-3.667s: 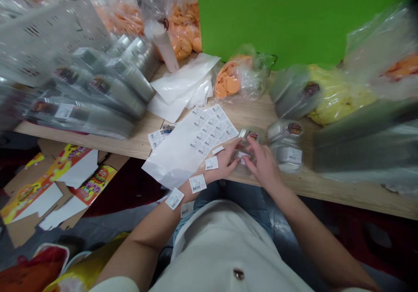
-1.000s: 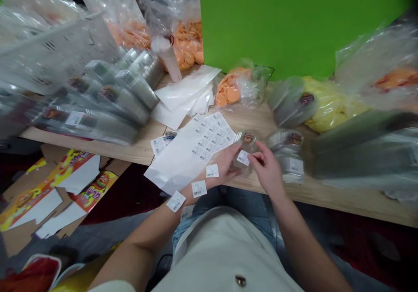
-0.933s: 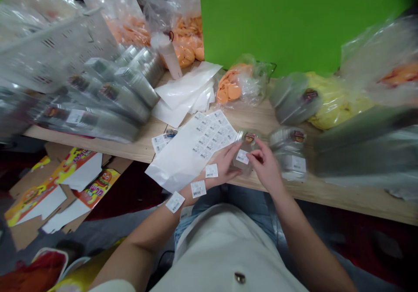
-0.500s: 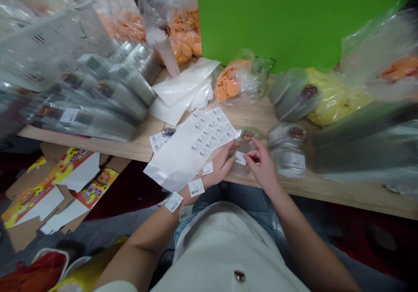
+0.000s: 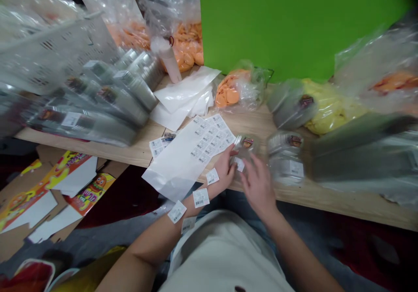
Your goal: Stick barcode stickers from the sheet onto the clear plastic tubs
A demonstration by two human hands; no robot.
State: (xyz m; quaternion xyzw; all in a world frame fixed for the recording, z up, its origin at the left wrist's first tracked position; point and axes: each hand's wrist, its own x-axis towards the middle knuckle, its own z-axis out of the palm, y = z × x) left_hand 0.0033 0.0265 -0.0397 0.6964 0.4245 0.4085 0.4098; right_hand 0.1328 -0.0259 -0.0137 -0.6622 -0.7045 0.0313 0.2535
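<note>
A clear plastic clamshell container [image 5: 245,152] lies on the wooden table in front of me, with a small burger sticker near its far end. My left hand [image 5: 224,169] grips its left edge, thumb on the near side. A white barcode label [image 5: 239,164] sits on the container's near part. Over the label's right side, my right hand [image 5: 260,187] is slightly blurred, fingers apart and holding nothing. Several barcode labels [image 5: 200,197] are stuck along my left wrist and forearm. A sheet of barcode labels [image 5: 209,139] lies just beyond my left hand.
To the right are stacked clear containers [image 5: 287,166] and a bag of yellow pieces [image 5: 329,109]. Behind lies a bag of orange discs [image 5: 228,92] before a green panel [image 5: 294,26]. More container stacks [image 5: 111,105], a white bottle [image 5: 170,63] and a white crate [image 5: 62,48] stand left.
My right hand has let go of the label's edge and its fingers have spread and drawn back slightly. The label stays on the container. My left hand keeps its grip; the view has tilted slightly.
</note>
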